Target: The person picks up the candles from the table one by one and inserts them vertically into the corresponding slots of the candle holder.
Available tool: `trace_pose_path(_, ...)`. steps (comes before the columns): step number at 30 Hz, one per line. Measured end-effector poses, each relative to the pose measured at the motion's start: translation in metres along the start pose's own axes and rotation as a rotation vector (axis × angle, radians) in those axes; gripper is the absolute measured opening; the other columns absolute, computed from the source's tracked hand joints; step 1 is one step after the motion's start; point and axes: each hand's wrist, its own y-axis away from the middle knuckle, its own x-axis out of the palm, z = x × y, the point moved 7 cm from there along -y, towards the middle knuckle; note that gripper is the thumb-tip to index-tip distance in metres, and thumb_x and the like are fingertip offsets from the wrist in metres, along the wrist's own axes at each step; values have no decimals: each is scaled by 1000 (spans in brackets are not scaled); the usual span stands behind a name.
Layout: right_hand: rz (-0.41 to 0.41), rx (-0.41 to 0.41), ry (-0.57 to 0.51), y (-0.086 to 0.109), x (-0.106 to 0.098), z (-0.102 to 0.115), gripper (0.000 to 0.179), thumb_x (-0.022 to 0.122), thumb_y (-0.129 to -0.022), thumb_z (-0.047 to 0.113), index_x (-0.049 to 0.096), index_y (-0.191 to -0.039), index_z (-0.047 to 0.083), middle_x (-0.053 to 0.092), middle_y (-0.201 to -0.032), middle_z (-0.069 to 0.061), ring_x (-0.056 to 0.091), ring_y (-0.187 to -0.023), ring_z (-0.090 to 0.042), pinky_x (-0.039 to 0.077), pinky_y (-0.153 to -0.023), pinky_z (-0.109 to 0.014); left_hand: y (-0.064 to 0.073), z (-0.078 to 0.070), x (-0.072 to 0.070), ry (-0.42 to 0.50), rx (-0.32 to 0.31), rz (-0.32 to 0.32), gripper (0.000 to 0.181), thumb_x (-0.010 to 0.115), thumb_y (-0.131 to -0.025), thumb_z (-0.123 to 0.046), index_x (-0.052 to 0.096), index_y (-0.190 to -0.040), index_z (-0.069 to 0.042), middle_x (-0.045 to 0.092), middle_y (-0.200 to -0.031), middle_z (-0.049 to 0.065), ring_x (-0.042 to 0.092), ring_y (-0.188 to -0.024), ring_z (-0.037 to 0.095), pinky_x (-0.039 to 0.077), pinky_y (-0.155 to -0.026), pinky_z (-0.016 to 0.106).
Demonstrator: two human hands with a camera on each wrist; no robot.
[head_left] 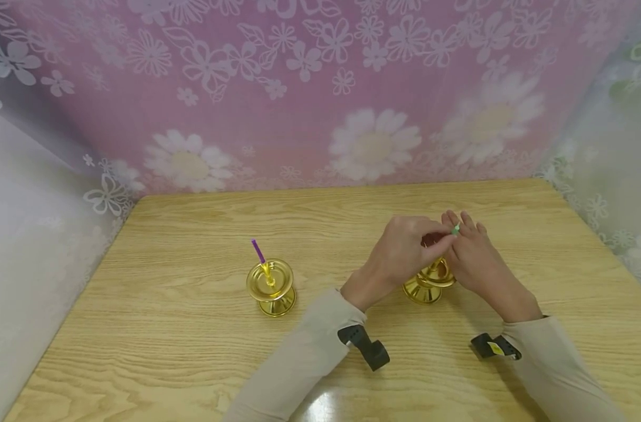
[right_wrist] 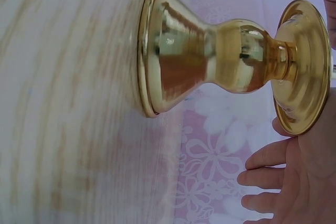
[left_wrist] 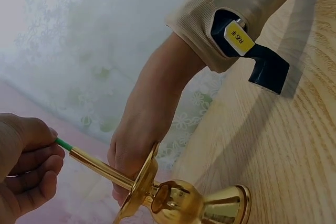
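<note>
Over the right side of the table, my left hand (head_left: 402,252) pinches a thin green candle (left_wrist: 64,144) between thumb and fingertips. The candle's lower end meets the top of a slim gold tube (left_wrist: 100,168), which rises from the dish of a gold candle holder (head_left: 423,291). This holder stands upright on the table. My right hand (head_left: 473,258) is beside the dish with its fingers extended. In the right wrist view its fingers (right_wrist: 265,177) spread below the dish rim, and nothing shows gripped in them. Whether the right thumb touches the dish is hidden.
A second gold candle holder (head_left: 278,305) stands to the left, with a purple candle (head_left: 258,251) leaning slightly in its tube. Behind the wooden table (head_left: 193,351) hangs a pink floral backdrop (head_left: 278,117). Black wrist mounts (head_left: 365,347) are worn at both cuffs.
</note>
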Motion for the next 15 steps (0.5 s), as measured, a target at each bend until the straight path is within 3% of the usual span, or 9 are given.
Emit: trace_pose_path(15, -20, 0, -39, 2, -1, -1, 60, 22, -108, 29, 19, -145, -18, 15, -150, -38, 7, -137, -58, 11, -104, -74, 2, 6, 6, -19, -79, 33, 11, 66, -90, -10, 76, -93, -7, 68, -76, -6, 55, -65, -6, 42, -64, 3)
